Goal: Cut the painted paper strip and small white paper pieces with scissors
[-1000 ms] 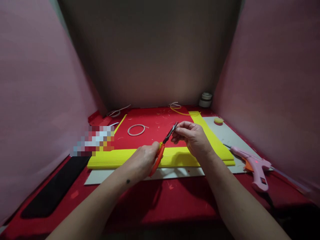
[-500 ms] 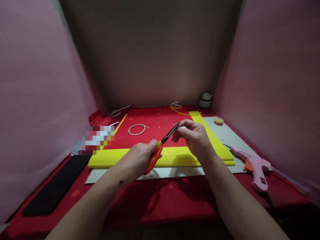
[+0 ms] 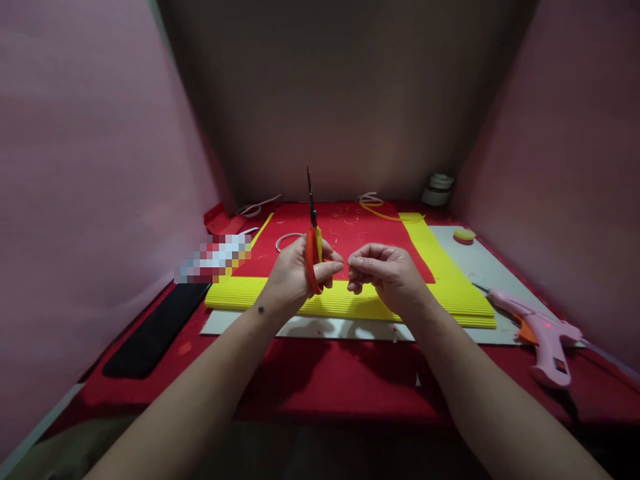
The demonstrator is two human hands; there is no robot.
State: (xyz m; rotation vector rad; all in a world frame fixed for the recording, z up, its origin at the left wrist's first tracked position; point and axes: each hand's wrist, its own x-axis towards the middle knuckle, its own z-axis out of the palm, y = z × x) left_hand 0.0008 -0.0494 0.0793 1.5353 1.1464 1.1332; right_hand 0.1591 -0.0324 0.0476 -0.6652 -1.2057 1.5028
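Note:
My left hand (image 3: 300, 270) is closed around the orange and yellow handles of a pair of scissors (image 3: 313, 230), whose dark blades point up and away. Its thumb and forefinger reach toward my right hand (image 3: 383, 267), with a small gap between them. The right thumb and forefinger pinch a tiny pale piece (image 3: 351, 261), mostly hidden by the fingertips. Both hands hover over a red sheet (image 3: 260, 260) and yellow corrugated sheets (image 3: 350, 303). Behind the left hand a pale ring (image 3: 285, 240) lies partly hidden on the red sheet.
A pink glue gun (image 3: 547, 333) lies at the right beside a pale board (image 3: 450, 250). A black strip (image 3: 155, 333) is at the left. At the back are a small jar (image 3: 437, 190), curled strips (image 3: 370, 199) and, to the right, a yellow-topped disc (image 3: 464, 237). Pink walls flank the table.
The scissors have swung from pointing at the right fingers to standing upright, away from the pale piece. The left fingers have come closer to the right ones. The view has shifted.

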